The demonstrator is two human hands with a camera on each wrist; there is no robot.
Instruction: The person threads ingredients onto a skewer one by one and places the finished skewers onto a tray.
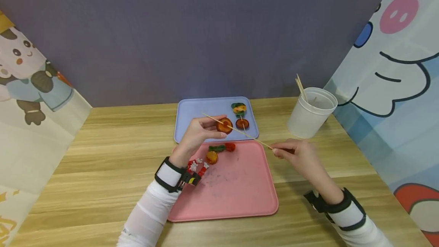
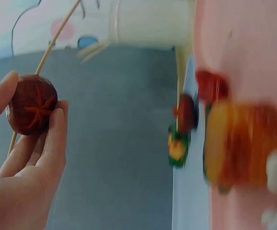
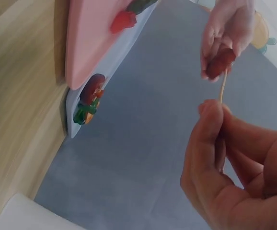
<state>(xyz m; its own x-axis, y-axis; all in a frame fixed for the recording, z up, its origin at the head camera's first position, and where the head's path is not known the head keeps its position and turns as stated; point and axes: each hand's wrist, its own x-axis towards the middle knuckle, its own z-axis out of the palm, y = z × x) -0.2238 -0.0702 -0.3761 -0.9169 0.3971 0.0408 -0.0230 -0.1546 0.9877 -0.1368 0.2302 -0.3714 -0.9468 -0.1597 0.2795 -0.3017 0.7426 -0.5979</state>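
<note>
My left hand [image 1: 202, 130] pinches a brown shiitake mushroom cap [image 2: 32, 104] with a star-shaped cut between thumb and fingers, above the blue tray. A thin bamboo skewer [image 1: 253, 137] lines up with the mushroom, its tip showing on the far side; whether it pierces the cap I cannot tell. Out to the right, the skewer's other end is pinched by the thumb and fingertips of my right hand [image 1: 296, 155]. On the blue tray [image 1: 197, 106] lies another skewer bearing a mushroom [image 1: 242, 124] and a green-and-orange piece [image 1: 239, 109].
Nearer me is a pink tray [image 1: 240, 197] holding a round orange-yellow piece [image 1: 212, 157], a green piece [image 1: 217, 148], a red piece [image 1: 230, 146] and red-and-white pieces [image 1: 194, 165] partly behind the left wrist. A white bucket [image 1: 305, 119] with several skewers [image 1: 300, 87] stands at the back right.
</note>
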